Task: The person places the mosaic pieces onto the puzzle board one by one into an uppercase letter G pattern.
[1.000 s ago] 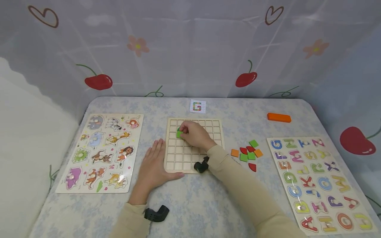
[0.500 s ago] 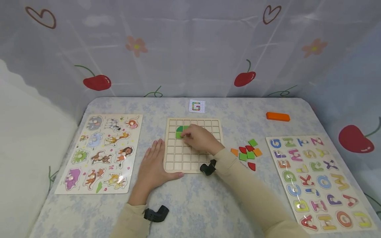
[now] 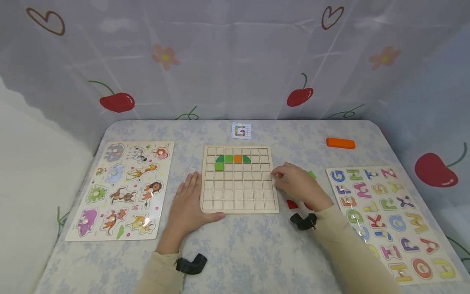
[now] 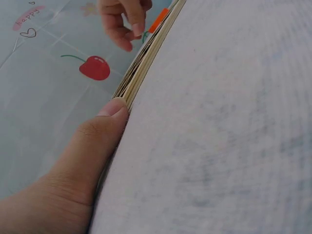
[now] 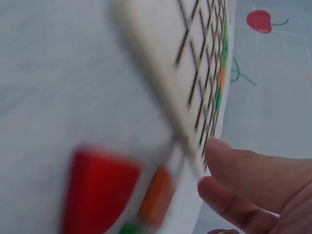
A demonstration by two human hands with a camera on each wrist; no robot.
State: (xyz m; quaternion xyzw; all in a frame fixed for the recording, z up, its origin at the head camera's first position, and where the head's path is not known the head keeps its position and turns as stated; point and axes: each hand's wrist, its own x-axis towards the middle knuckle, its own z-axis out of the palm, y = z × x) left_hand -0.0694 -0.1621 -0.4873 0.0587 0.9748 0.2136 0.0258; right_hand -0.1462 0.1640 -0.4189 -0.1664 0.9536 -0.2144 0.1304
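The wooden grid board (image 3: 233, 196) lies mid-table. In its upper part sit a dark green quarter-round tile (image 3: 220, 159), a green square tile (image 3: 229, 158), an orange square tile (image 3: 237, 158) and another dark green quarter-round tile (image 3: 246, 159). A second green square tile (image 3: 219, 166) lies below the leftmost one. My left hand (image 3: 187, 204) rests flat at the board's left side, its thumb against the front edge. My right hand (image 3: 299, 183) is by the right edge, fingers loosely bent; the right wrist view shows nothing between thumb and index finger.
Loose tiles lie under and around the right hand, including a red tile (image 3: 292, 204) and a green tile (image 3: 312, 174). A pattern card (image 3: 241, 130) is behind the board. Animal puzzle (image 3: 121, 192) at left, letter puzzle (image 3: 394, 228) and orange bar (image 3: 340, 143) at right.
My right hand has let go of the green square tile in the grid and moved right, off the board to the loose tiles. The left hand has stayed in place.
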